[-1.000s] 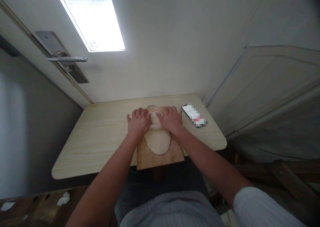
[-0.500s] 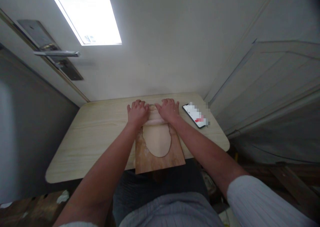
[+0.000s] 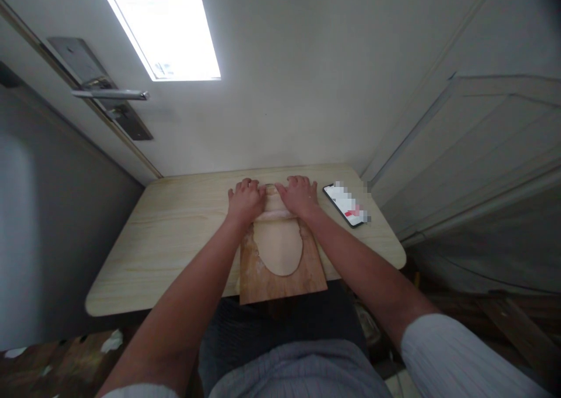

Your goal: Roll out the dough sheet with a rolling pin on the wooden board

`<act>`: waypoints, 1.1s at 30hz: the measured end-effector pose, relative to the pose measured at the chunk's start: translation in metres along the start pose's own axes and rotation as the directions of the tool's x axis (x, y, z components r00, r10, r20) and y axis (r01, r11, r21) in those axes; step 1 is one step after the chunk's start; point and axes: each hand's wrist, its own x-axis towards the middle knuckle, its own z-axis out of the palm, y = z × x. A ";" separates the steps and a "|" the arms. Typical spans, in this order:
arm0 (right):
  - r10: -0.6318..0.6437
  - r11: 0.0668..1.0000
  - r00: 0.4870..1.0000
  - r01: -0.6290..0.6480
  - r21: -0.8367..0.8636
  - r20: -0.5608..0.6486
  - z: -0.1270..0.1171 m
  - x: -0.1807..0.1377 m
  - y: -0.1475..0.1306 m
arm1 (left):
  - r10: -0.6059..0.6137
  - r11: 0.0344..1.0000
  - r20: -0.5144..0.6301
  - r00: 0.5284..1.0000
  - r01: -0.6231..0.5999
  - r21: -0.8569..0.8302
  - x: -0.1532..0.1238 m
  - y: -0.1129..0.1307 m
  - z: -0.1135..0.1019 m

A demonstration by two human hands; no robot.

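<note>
Palms flat, fingers spread: my left hand (image 3: 245, 202) and right hand (image 3: 300, 197) press a pale rolling pin (image 3: 274, 214), its ends hidden beneath them. Dough sheet (image 3: 279, 249) lies just nearer me on board (image 3: 263, 281); phone (image 3: 347, 204) right, screen blurred.

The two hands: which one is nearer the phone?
The right hand; the phone lies on the table just beside it, while the left hand is farther off.

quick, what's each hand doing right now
Left hand: open, palm down, pressing the rolled end of the dough.
Right hand: open, palm down, pressing that same roll on the wooden board.
</note>
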 end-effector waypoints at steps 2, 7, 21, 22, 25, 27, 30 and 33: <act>-0.005 1.000 1.000 0.005 0.002 -0.010 -0.001 -0.005 0.000 | -0.006 1.000 0.001 1.000 0.006 -0.004 -0.003 0.001 0.000; -0.006 1.000 0.999 0.005 -0.013 -0.045 -0.003 -0.020 0.001 | -0.029 1.000 -0.030 0.999 0.029 -0.010 -0.015 0.003 0.001; 0.008 1.000 0.998 -0.008 0.013 -0.063 -0.008 -0.055 0.000 | -0.035 0.998 -0.086 0.996 0.031 -0.049 -0.052 0.011 -0.004; 0.007 1.000 0.998 -0.006 0.012 -0.063 -0.008 -0.058 0.000 | -0.035 0.998 -0.082 0.996 0.032 -0.046 -0.055 0.012 -0.005; 0.004 1.000 0.999 -0.003 0.003 -0.052 -0.007 -0.067 0.000 | -0.049 0.999 -0.067 0.997 0.047 -0.025 -0.063 0.014 -0.005; 0.006 1.000 0.999 -0.007 -0.006 -0.043 -0.007 -0.073 0.000 | -0.052 0.999 -0.071 0.996 0.051 -0.010 -0.069 0.015 -0.004; 0.002 1.000 0.999 -0.002 -0.007 -0.040 -0.008 -0.083 -0.001 | -0.042 0.999 -0.086 0.995 0.042 -0.002 -0.076 0.016 -0.002; 0.000 1.000 0.999 0.000 -0.011 -0.038 -0.010 -0.091 -0.002 | -0.040 0.999 -0.092 0.995 0.041 0.005 -0.083 0.017 -0.002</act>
